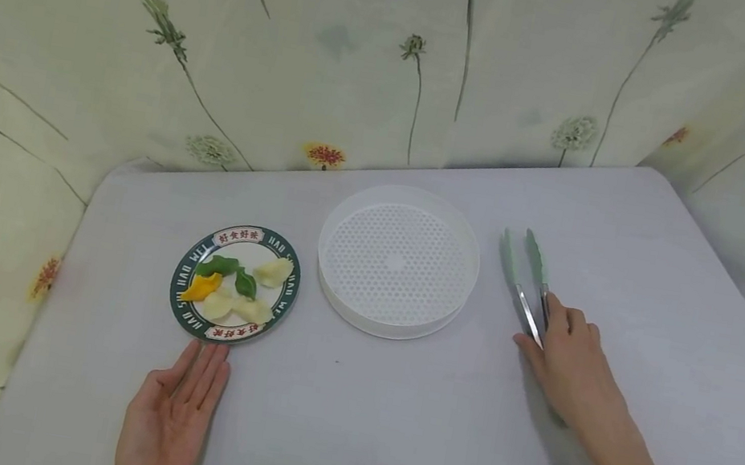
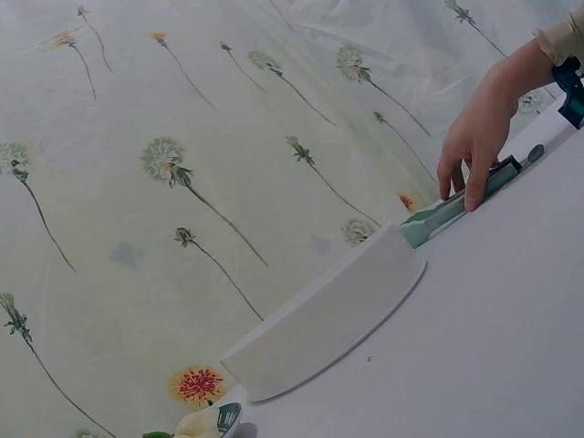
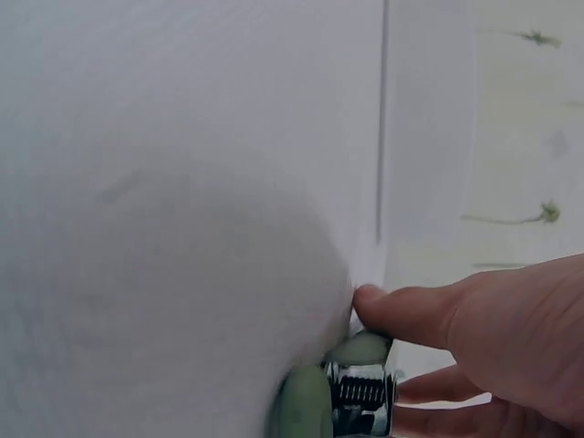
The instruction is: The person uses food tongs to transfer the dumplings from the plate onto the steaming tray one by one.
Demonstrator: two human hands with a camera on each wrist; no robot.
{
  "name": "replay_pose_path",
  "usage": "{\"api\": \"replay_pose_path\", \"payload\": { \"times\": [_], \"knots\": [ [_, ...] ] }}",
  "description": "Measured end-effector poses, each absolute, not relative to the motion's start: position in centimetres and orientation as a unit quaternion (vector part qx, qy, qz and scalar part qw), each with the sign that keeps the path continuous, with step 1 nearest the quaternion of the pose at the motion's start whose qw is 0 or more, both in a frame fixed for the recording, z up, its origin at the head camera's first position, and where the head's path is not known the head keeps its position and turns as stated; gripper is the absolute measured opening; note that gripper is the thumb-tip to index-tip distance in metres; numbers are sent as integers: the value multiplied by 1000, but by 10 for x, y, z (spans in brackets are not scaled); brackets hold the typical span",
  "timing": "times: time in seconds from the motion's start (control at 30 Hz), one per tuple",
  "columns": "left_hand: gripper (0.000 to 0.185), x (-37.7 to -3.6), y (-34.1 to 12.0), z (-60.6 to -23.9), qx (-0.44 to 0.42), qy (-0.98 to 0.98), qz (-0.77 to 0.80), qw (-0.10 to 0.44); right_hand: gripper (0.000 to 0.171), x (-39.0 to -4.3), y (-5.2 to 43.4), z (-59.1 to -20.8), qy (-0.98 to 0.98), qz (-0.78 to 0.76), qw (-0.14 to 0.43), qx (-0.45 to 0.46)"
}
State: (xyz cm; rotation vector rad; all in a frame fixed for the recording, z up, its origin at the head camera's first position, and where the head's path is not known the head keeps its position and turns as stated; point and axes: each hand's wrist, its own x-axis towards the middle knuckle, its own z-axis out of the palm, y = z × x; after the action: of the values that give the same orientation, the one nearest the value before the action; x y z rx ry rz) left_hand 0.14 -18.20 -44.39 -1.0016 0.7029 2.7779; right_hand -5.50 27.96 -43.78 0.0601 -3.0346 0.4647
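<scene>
**Right hand on the tongs, left hand flat by the plate**

The right hand lies over the handle end of the green-tipped tongs, which rest on the white table to the right of the steamer tray. Its fingers are bent down over the 2 metal arms, fingertips touching them; in the left wrist view the fingers press on the tongs from above, thumb side toward the table. The right wrist view shows a fingertip against the spring hinge of the tongs. Whether the fingers have fully closed round the handles cannot be told; the tongs lie on the table, their 2 green tips slightly apart and pointing away from the person.

The left hand lies flat on the table, palm up, fingers straight and close together, holding nothing. Its fingertips reach just to the near rim of the round plate, touching it or all but.

The plate, with a dark green lettered border, carries several dumplings in pale, green and orange colours. The round white steamer tray with a perforated floor stands between the plate and the tongs, just beside the plate. A flowered cloth hangs behind the table.
</scene>
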Motion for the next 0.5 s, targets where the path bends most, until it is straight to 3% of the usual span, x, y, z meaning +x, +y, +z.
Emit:
{"api": "replay_pose_path", "payload": {
  "times": [0.5],
  "knots": [
    [51, 1, -184, -444, -340, 227, 911, 56, 62, -50, 279, -438, -983, 148, 101, 23]
  ]
}}
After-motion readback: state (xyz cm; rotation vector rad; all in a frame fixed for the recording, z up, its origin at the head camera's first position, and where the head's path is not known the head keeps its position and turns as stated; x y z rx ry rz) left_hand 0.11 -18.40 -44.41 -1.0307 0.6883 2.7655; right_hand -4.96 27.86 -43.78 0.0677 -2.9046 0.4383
